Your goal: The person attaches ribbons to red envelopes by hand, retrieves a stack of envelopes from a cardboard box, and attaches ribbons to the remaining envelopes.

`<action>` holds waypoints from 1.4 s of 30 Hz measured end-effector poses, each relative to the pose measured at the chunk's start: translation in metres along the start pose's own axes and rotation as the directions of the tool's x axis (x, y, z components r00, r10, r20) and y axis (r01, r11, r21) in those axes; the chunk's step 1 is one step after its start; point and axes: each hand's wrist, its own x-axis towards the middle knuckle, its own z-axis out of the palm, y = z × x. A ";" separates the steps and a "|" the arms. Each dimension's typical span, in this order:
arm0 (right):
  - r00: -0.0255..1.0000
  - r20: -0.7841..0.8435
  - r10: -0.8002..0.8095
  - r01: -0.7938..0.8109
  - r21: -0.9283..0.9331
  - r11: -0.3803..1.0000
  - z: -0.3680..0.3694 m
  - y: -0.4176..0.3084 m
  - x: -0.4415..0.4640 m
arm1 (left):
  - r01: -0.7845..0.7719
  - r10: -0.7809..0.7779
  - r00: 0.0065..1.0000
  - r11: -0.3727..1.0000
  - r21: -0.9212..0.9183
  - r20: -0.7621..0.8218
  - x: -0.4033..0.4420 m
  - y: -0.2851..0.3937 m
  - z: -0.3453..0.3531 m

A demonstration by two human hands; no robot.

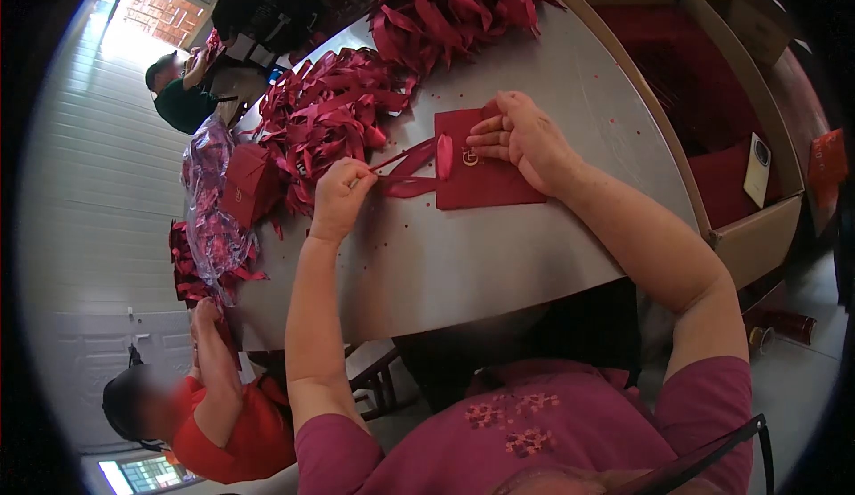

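A flat dark red bag [490,190] with a gold emblem lies on the grey metal table [427,272]. Red ribbon handles [408,185] run from its left edge to my left hand [342,194], whose fingers are pinched on them. My right hand [525,143] rests over the bag's upper right part, its fingers apart and slightly curled, holding nothing. Just left of and beyond my left hand is a heap of red ribbons [325,112].
More ribboned bags [463,14] lie at the far edge. An open cardboard box [757,237] with red contents and a phone [757,170] stands right. Clear plastic wrap [212,210] is left, near a person in red [227,433]. Other people sit farther back.
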 end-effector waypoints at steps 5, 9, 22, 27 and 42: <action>0.999 0.024 0.023 -0.022 -0.036 0.999 0.000 -0.002 -0.002 | 0.134 -0.128 0.990 0.980 -0.146 0.053 -0.006 0.008 -0.011; 0.999 0.027 0.043 -0.042 -0.036 0.998 0.002 -0.003 -0.002 | 0.288 -0.355 0.930 0.865 -0.411 -0.094 0.005 -0.009 -0.026; 0.984 0.174 0.044 -0.027 -0.096 0.995 0.002 -0.007 -0.014 | 0.205 -0.250 0.855 0.968 0.146 0.455 0.103 0.096 0.045; 0.632 0.565 -0.531 0.716 -0.689 0.118 0.021 -0.012 -0.049 | 0.609 -0.431 0.787 0.661 -0.439 0.442 0.085 0.096 0.025; 0.140 0.752 -0.644 0.178 -0.659 -0.731 0.041 -0.140 -0.022 | 0.244 -0.490 0.872 0.408 -0.880 0.014 0.013 0.112 0.100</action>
